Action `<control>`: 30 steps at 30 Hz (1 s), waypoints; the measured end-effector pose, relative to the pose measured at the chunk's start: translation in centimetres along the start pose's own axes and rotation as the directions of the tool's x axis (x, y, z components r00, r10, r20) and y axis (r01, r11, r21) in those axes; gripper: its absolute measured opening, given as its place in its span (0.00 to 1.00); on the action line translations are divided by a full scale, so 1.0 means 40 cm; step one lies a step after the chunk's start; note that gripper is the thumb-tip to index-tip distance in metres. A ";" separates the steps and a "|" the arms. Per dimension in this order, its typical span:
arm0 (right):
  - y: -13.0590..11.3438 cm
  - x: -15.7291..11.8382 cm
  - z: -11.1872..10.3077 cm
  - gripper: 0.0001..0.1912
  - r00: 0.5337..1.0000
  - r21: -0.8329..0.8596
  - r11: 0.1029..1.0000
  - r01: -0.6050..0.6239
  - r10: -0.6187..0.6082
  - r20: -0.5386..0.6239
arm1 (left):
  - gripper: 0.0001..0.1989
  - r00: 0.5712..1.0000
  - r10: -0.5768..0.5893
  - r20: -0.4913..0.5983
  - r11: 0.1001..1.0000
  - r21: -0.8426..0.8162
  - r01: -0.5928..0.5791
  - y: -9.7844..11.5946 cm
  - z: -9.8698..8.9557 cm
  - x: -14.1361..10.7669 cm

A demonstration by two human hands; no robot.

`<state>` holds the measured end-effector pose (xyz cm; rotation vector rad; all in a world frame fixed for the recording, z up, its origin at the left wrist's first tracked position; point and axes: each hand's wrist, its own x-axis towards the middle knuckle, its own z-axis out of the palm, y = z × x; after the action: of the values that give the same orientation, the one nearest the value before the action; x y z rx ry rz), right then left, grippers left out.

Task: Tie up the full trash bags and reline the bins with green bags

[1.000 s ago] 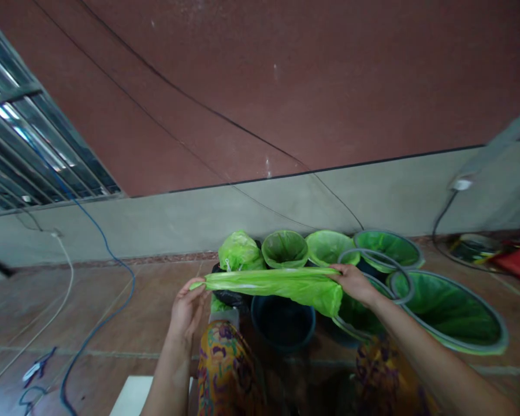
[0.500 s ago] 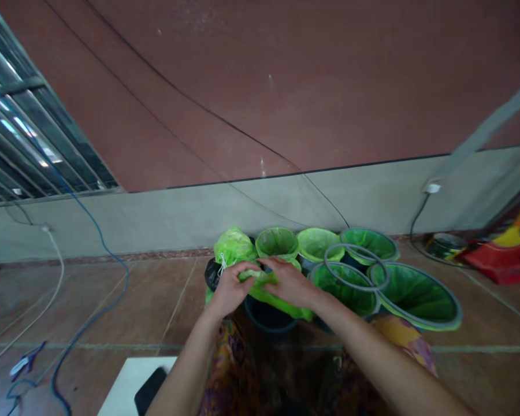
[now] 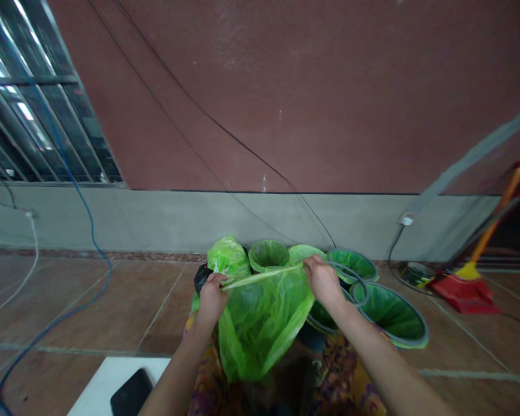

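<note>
A thin, see-through green bag (image 3: 264, 323) hangs spread between my two hands, its top edge pulled nearly straight. My left hand (image 3: 213, 297) is closed on the left end of that edge. At the right end, the fingers of my right hand (image 3: 323, 278) pinch the same edge. Behind the bag stand several bins with green liners, among them a small one (image 3: 268, 255) near the wall and a wide one (image 3: 394, 312) at the right. Grey rings (image 3: 359, 290) lie on the bins beside my right hand. The bag hides the dark bin below it.
A bundle of green bags (image 3: 229, 257) and a black bag (image 3: 201, 278) sit left of the bins. A white board (image 3: 95, 390) with a black phone (image 3: 132, 394) is at lower left. Blue cable (image 3: 91, 300) crosses the floor; a red dustpan (image 3: 465, 293) stands right.
The green bag, bunched between my hands before, is now opened out and hangs down. My hands have moved apart, and the view has shifted a little to the right.
</note>
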<state>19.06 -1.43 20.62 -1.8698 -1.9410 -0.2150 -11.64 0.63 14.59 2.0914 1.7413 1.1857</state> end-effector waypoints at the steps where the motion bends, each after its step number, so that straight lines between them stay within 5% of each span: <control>1: 0.027 -0.003 0.003 0.15 1.000 -0.020 1.000 -0.021 0.021 -0.014 | 0.20 1.000 -0.012 -0.023 1.000 0.004 0.012 -0.013 -0.003 -0.002; 9: 0.196 -0.039 0.022 0.18 0.979 -0.114 0.972 -0.205 0.201 -0.046 | 0.18 0.974 -0.177 -0.142 0.984 -0.013 0.177 -0.096 -0.029 0.008; 14: 0.089 -0.059 0.026 0.24 0.931 -0.195 0.952 -0.235 0.278 0.236 | 0.12 0.977 -0.209 -0.031 0.972 -0.112 0.204 -0.049 0.000 0.033; 18: -0.083 -0.049 0.033 0.43 0.966 0.119 0.993 0.016 -0.046 0.254 | 0.14 0.991 -0.106 0.088 0.970 -0.211 0.122 0.062 0.038 0.056; 22: -0.187 -0.020 0.049 0.26 0.924 0.322 0.925 0.204 -0.290 0.250 | 0.17 0.988 0.023 0.154 0.966 -0.258 0.018 0.155 0.058 0.070; 24: -0.187 -0.007 0.053 0.18 0.916 0.295 0.935 0.198 -0.284 0.285 | 0.17 0.988 0.020 0.154 0.973 -0.228 0.016 0.163 0.057 0.074; 30: -0.039 0.022 0.028 0.22 0.961 0.037 0.998 0.041 -0.050 0.273 | 0.11 0.986 -0.047 0.163 0.994 -0.089 0.062 0.085 0.034 0.075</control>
<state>17.31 -0.30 20.27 -1.9196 -2.1548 0.0651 -8.17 2.72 17.05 2.0115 1.6283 1.0321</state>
